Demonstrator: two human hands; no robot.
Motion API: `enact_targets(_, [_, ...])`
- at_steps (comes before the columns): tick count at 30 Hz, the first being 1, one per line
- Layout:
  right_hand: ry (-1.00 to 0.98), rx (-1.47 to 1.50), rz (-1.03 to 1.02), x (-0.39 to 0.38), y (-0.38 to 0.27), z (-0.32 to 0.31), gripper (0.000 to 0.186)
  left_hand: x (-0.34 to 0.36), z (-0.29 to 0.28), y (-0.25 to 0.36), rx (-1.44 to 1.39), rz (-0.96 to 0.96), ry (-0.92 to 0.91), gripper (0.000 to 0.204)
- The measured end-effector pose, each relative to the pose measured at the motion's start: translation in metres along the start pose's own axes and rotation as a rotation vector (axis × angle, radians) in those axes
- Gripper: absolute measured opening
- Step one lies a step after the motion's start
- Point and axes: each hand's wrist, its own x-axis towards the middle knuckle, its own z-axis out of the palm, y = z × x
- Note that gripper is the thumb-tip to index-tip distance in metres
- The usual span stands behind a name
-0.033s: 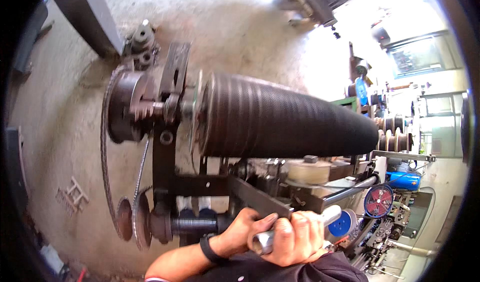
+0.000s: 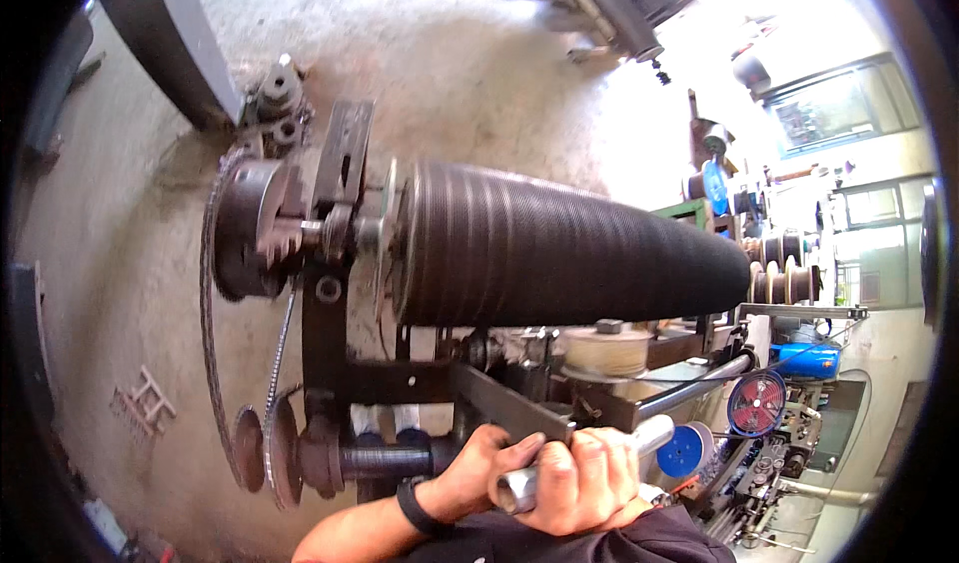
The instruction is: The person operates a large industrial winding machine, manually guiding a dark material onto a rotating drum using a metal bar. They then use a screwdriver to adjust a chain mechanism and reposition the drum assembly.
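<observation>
My right hand [image 2: 589, 483] is wrapped round a short, shiny metal pipe [image 2: 654, 431], whose hollow end sticks out on the left of my fist. Beside it, my left hand [image 2: 478, 471], with a black band at the wrist, is closed at the lower end of a flat metal bar [image 2: 514, 400]. The thumb lies along the bar's edge; the other fingers are mostly hidden. Beyond both hands lies a large dark roller [image 2: 569, 253] with a finely ridged surface, mounted crosswise on a metal frame [image 2: 375, 381].
At the left, a chuck [image 2: 250, 228] carries a chain [image 2: 208, 333] down to a sprocket [image 2: 285, 453]. A pale spool [image 2: 606, 350] sits under the roller. To the right are a blue spool [image 2: 681, 450], a red-bladed fan [image 2: 756, 403] and several machine parts. A grey post [image 2: 165, 38] stands far left.
The view has shifted slightly, so the roller and frame sit a little lower and further left. Both hands keep the same grip on the pipe and bar.
</observation>
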Motion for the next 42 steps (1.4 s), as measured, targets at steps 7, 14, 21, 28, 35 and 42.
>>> enact_targets(7, [-0.033, -0.014, 0.027, -0.001, -0.002, 0.000, 0.017, 0.017, -0.052, -0.055, -0.127, -0.146, 0.042, 0.039])
enact_targets(14, [-0.034, -0.061, 0.072, 0.001, -0.008, -0.001, 0.016, 0.013, -0.035, -0.040, -0.214, -0.139, 0.008, 0.034])
enact_targets(21, [-0.064, -0.041, 0.100, -0.001, -0.012, -0.005, 0.019, 0.004, -0.033, -0.036, -0.088, -0.149, -0.002, 0.035])
enact_targets(28, [-0.075, -0.040, 0.068, 0.001, -0.012, -0.006, 0.016, -0.001, -0.041, -0.039, -0.146, -0.240, 0.026, 0.031])
enact_targets(35, [-0.070, -0.036, 0.028, 0.004, -0.011, -0.009, 0.015, -0.009, -0.046, -0.044, -0.146, -0.244, -0.001, 0.033])
enact_targets(42, [-0.096, -0.041, 0.083, 0.009, -0.019, -0.006, 0.013, -0.011, -0.018, -0.003, 0.020, -0.189, -0.090, 0.039])
